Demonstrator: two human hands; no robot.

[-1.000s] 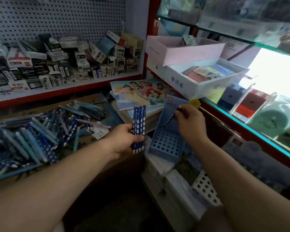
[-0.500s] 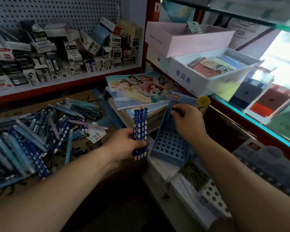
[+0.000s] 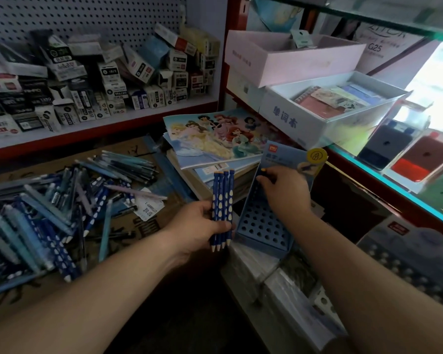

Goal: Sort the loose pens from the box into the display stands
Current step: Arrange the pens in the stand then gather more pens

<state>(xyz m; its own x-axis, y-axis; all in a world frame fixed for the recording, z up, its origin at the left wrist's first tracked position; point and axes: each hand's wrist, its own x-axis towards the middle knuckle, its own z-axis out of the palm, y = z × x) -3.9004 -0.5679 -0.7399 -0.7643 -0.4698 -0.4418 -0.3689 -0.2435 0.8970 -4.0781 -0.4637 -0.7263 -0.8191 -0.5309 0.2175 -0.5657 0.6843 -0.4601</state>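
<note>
The left hand (image 3: 200,226) grips four pens (image 3: 223,198). Just right, the right hand (image 3: 284,192) pinches another pen (image 3: 263,170) over the stand (image 3: 264,227), whose holes look mostly empty. A large pile (image 3: 49,200) lies further left, unsorted.

One view only — a wide-angle camera on the person's head, facing forward and down, close over the left hand (image 3: 197,227) and right hand (image 3: 285,192), the shelf (image 3: 128,121) just beyond.

Bare holes across display stand (image 3: 262,227); book stack (image 3: 210,141) just behind it
</note>
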